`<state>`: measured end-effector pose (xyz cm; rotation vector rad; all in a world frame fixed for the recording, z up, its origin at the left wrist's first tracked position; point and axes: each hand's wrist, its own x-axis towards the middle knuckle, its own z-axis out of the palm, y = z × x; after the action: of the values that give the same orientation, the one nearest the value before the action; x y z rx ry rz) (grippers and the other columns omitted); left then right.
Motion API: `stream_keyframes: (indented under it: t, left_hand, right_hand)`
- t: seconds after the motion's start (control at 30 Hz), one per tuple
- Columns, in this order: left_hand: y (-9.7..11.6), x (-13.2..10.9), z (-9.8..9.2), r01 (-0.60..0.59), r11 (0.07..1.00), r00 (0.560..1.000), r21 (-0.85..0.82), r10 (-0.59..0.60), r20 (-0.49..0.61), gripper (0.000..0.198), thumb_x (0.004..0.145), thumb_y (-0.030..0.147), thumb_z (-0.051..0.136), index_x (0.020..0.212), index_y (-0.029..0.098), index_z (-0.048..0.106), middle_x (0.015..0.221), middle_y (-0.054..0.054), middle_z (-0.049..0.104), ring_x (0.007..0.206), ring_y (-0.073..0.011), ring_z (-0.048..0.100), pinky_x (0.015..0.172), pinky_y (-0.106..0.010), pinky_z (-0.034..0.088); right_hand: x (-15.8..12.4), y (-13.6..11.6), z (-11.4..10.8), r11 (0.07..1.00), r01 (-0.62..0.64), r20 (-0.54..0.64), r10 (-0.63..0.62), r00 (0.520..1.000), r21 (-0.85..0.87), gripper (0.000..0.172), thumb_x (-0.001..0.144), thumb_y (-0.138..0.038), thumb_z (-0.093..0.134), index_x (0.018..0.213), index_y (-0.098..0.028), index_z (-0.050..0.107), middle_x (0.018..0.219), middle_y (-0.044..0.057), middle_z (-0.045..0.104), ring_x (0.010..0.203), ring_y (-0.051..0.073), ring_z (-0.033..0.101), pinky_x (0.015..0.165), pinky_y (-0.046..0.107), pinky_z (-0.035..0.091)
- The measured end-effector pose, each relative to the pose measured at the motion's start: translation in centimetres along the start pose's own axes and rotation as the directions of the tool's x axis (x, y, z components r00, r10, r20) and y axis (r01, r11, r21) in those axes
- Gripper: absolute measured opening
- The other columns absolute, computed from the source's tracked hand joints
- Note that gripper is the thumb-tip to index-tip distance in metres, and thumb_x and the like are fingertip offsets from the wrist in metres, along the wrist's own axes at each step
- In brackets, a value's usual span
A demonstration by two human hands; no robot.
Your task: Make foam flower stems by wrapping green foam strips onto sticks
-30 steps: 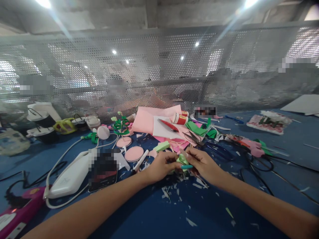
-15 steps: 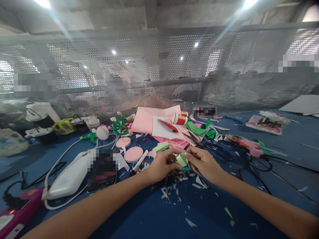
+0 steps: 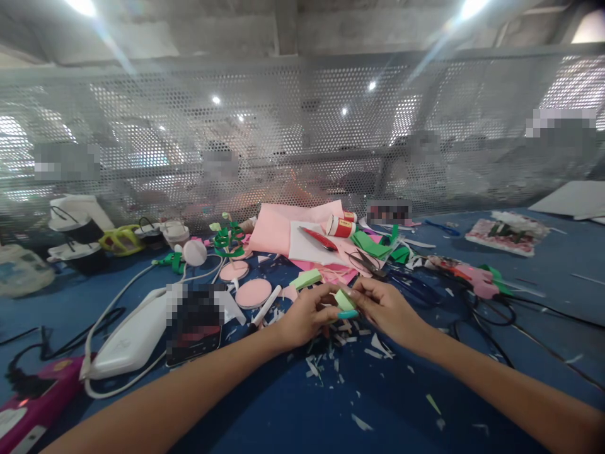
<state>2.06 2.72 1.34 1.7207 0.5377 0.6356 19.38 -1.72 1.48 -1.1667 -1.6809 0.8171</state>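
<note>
Between my two hands is a light green strip (image 3: 346, 301), pale and bent, of paper or thin foam. The fingers of my left hand (image 3: 312, 315) pinch it from one side. My right hand (image 3: 385, 309) has thumb and fingers closed on its other side. A teal curved piece (image 3: 348, 314) shows just below the strip, at my left fingertips; its kind is unclear. Another light green piece (image 3: 308, 277) lies just beyond my left hand. White and pale scraps (image 3: 331, 359) are scattered on the blue tabletop (image 3: 302, 419) under my hands.
Pink sheets (image 3: 271, 230), a red-handled tool (image 3: 317, 238) and scissors (image 3: 366, 263) lie behind my hands. Pink discs (image 3: 253, 293), a white power bank (image 3: 130, 331) and a magenta power strip (image 3: 40, 397) are leftward. A glue gun (image 3: 472, 277) with cables lies right.
The light green strip has turned and tilted between my fingers. More of the teal piece shows below it. Both arms stay in nearly the same place.
</note>
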Motion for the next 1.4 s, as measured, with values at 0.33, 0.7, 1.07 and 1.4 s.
stream_keyframes:
  t: [0.33,0.7,1.07,1.4]
  left_hand:
    - [-0.08,0.01,0.01,0.030,0.997,0.995,0.065,-0.024,-0.095,0.036,0.066,0.027,0.071,0.097,0.016,0.056,0.069,0.002,0.058,0.046,-0.0055,0.046,0.037,-0.015,0.040]
    - [-0.53,0.11,-0.01,-0.044,0.990,0.988,0.131,0.063,-0.139,0.028,0.064,0.016,0.069,0.090,0.015,0.059,0.065,0.002,0.060,0.052,-0.0074,0.050,0.047,-0.018,0.040]
    - [0.10,-0.11,0.24,-0.067,0.970,0.972,0.232,0.116,-0.206,0.036,0.060,0.012,0.070,0.094,0.016,0.057,0.068,0.002,0.057,0.061,-0.0109,0.055,0.056,-0.022,0.046]
    - [-0.75,0.40,-0.22,0.019,0.984,0.995,0.175,-0.002,-0.099,0.044,0.063,0.019,0.071,0.105,0.016,0.055,0.068,0.002,0.057,0.064,-0.0135,0.055,0.058,-0.025,0.045]
  right_hand:
    - [-0.09,-0.46,0.02,0.993,-0.070,0.066,0.064,0.996,0.099,0.035,0.081,-0.050,0.052,0.067,-0.018,0.046,0.040,-0.009,0.036,0.033,0.006,0.030,0.037,0.020,0.022]
    - [-0.01,-0.47,-0.26,1.000,-0.017,0.060,0.016,0.998,0.014,0.032,0.081,-0.045,0.054,0.065,-0.018,0.047,0.045,-0.007,0.041,0.038,0.006,0.034,0.039,0.020,0.024]
    - [-0.10,-0.22,0.33,0.999,-0.048,0.127,0.051,0.991,-0.025,0.038,0.081,-0.050,0.051,0.061,-0.018,0.044,0.042,-0.007,0.037,0.035,0.006,0.032,0.037,0.020,0.023]
    - [-0.17,-0.11,-0.11,0.997,-0.012,0.098,0.020,0.995,-0.079,0.028,0.084,-0.039,0.049,0.066,-0.019,0.042,0.046,-0.007,0.041,0.037,0.008,0.042,0.040,0.020,0.032]
